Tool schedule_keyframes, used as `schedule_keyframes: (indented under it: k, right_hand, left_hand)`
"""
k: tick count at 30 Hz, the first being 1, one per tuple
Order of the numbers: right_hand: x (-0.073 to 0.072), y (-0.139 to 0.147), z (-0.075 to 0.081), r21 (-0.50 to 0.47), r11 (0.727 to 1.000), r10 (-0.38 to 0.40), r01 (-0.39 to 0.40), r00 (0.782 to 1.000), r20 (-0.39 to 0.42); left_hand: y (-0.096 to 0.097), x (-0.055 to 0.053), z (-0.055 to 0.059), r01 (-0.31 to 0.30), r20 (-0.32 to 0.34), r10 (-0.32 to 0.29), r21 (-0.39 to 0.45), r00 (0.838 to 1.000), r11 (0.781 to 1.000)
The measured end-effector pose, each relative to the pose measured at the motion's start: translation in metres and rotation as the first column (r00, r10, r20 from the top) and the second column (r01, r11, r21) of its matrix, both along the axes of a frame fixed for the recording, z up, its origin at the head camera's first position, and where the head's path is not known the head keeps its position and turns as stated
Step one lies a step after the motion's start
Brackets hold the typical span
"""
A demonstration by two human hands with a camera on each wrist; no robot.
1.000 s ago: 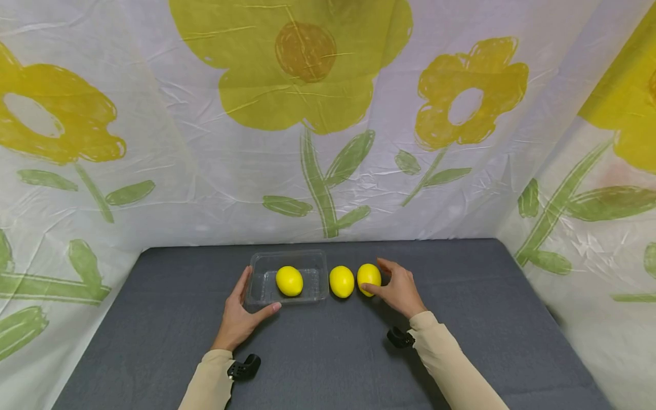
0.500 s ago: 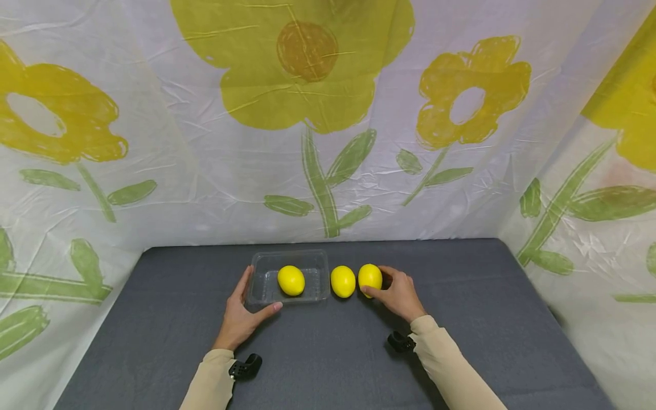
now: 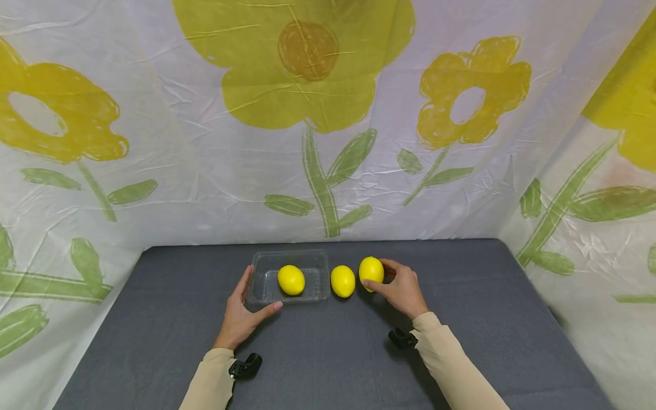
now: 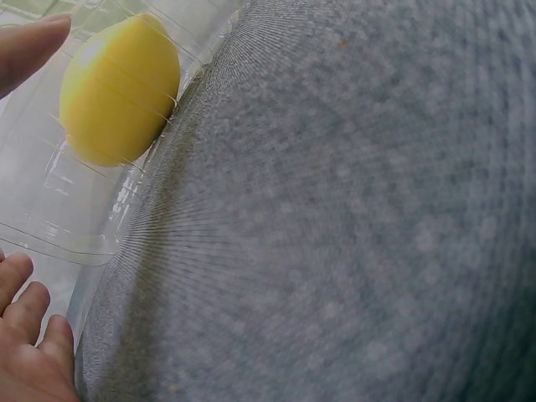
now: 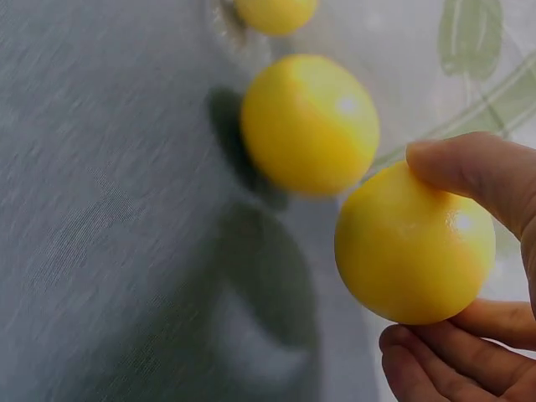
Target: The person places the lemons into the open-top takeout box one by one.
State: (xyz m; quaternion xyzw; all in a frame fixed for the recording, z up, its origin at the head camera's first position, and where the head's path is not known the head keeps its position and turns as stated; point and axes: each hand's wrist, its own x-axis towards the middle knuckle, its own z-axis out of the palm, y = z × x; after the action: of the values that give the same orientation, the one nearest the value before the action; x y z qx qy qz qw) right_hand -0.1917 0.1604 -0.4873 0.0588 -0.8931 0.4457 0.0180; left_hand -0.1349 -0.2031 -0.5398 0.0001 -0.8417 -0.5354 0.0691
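Note:
My right hand point(image 3: 404, 290) pinches a yellow lemon point(image 3: 371, 269) between thumb and fingers. The right wrist view shows this lemon point(image 5: 410, 251) lifted above the table, its shadow on the cloth below. A second lemon point(image 3: 343, 281) rests on the table, between the held one and a clear plastic container point(image 3: 315, 293). Inside that container lies a third lemon point(image 3: 291, 279). My left hand point(image 3: 237, 322) is spread at the container's near left corner, fingers along its left side and thumb at the front rim. In the left wrist view, straight, relaxed fingers point(image 4: 29, 306) show beside the clear wall.
A dark grey cloth point(image 3: 318, 364) covers the table. Behind it hangs a white curtain point(image 3: 230, 188) printed with yellow flowers, close to the table's back edge. Black wrist cameras point(image 3: 246, 367) sit on both forearms.
My right fingers have closed round the right-hand lemon and raised it slightly off the table. The left hand, the container and the other lemons stay in place.

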Motion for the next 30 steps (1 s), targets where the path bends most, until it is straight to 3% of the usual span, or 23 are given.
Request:
schedule_keyframes:
  k: [17,30]
  right_hand:
    - [0.0,-0.065,0.034,-0.122,0.975,0.179,-0.188,0.981,-0.078]
    - [-0.005,-0.104,0.033,-0.051,0.95,0.306,-0.309,0.95,-0.057]
  left_hand:
    - [0.0,-0.001,0.0,0.005,-0.001,-0.005,0.005,1.0,1.0]
    - [0.001,-0.001,0.002,-0.006,0.02,0.006,0.003,1.0,1.0]
